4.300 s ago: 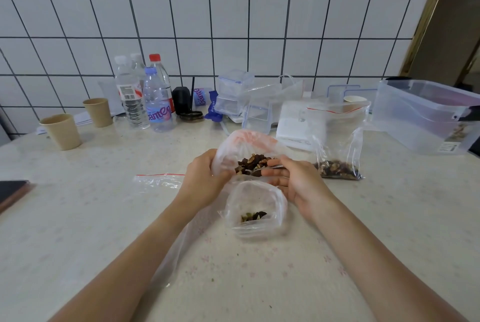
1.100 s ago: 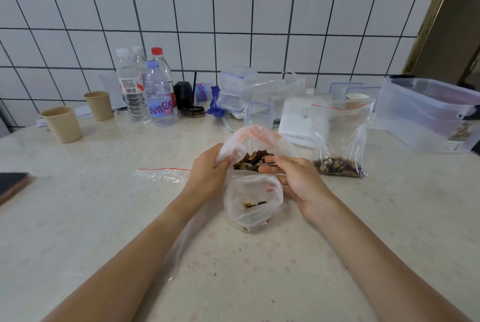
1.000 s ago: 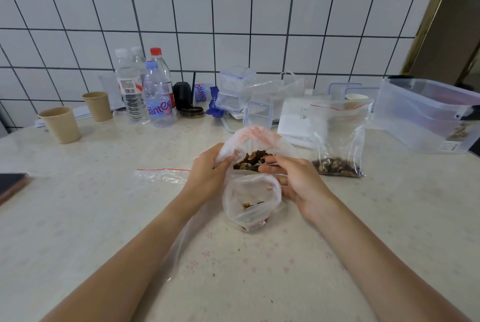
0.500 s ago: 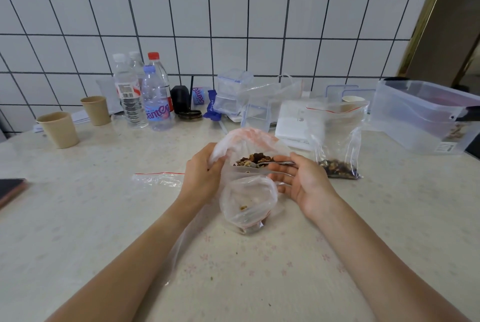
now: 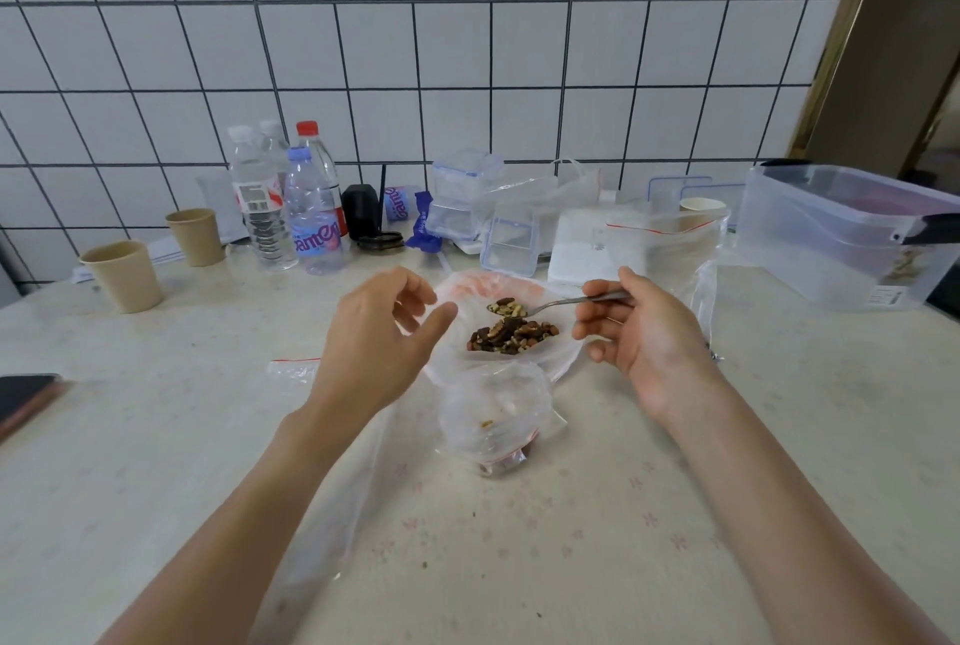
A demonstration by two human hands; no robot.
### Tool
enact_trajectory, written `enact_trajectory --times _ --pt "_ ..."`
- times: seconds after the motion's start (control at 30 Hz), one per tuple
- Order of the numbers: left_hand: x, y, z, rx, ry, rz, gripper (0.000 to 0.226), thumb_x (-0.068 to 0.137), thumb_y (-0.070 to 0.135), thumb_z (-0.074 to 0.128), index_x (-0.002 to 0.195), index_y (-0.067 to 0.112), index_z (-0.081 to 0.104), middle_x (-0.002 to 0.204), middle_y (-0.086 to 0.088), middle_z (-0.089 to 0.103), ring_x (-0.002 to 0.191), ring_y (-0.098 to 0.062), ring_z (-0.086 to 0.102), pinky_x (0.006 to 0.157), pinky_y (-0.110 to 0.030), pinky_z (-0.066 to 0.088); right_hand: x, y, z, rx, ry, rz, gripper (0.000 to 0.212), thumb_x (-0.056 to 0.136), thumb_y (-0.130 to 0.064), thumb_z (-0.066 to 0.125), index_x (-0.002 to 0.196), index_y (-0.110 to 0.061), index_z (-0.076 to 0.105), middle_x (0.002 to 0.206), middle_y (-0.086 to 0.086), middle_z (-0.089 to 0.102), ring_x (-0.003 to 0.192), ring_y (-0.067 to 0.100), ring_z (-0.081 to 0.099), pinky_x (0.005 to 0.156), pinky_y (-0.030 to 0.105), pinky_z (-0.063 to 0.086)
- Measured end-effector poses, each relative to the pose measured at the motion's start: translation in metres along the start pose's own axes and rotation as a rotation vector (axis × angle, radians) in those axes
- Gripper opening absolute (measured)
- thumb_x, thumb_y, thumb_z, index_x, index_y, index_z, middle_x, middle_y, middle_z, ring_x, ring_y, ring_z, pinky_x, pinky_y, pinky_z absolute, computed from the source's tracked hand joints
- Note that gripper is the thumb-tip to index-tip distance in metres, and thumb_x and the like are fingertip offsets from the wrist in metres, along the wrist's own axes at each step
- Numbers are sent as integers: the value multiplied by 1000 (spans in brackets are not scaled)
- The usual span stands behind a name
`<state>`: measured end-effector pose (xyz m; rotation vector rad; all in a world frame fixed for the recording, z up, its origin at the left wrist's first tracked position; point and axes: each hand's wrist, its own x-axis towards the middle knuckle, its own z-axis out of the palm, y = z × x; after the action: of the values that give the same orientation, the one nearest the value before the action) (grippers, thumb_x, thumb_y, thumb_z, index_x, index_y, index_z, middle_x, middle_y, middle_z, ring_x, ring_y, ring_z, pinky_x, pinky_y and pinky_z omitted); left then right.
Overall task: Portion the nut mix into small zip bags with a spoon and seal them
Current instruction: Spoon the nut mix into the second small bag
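A large clear bag lies open at the table's middle with a heap of nut mix in it. My right hand pinches a metal spoon by its handle; the bowl carries nuts just above the heap. My left hand hovers with relaxed fingers at the bag's left rim and holds nothing. In front of the big bag a small zip bag slumps on the table with a few nuts at its bottom. Another zip bag with nuts stands behind my right hand.
An empty zip bag lies left of my left hand. Water bottles, two paper cups, clear lidded boxes and a big clear tub line the back. A phone sits at the left edge.
My left hand has let go of the bag's rim and opened. My right hand has lifted the spoon, loaded with nuts, out over the heap. The small bag has slumped lower.
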<state>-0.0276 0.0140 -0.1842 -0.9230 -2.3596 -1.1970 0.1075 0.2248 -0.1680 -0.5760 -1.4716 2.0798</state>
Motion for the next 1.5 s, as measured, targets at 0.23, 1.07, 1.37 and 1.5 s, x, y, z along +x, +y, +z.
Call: enact_trajectory --times 0.23,1.07,1.37,1.5 --pt "-11 22 -19 152 -501 -167 39 87 71 58 85 33 67 78 10 76 59 -5 72 63 -30 54 -10 -11 -3 -57 -117 -26 43 108 -32 41 80 -7 61 57 8 58 49 24 59 40 25 36" --pt "-15 15 -9 -158 -608 -66 8 97 30 72 96 28 79 73 14 71 51 -7 62 45 -24 53 -43 -6 11 -551 -425 -646 52 107 -33 43 66 -7 64 52 10 54 49 21 50 51 22 39" --pt "-19 17 4 -174 -514 -130 8 98 31 70 97 27 76 81 8 73 53 -13 65 45 -24 53 -10 -4 0 3 37 -215 51 106 -35 46 60 -16 57 48 4 46 38 21 49 41 21 28" --pt "-11 13 -7 -165 -511 -131 14 88 49 75 91 35 75 79 16 75 59 -11 71 46 -20 52 2 3 -6 -26 138 -130 44 108 -34 42 75 -10 60 50 3 53 41 21 55 36 24 33"
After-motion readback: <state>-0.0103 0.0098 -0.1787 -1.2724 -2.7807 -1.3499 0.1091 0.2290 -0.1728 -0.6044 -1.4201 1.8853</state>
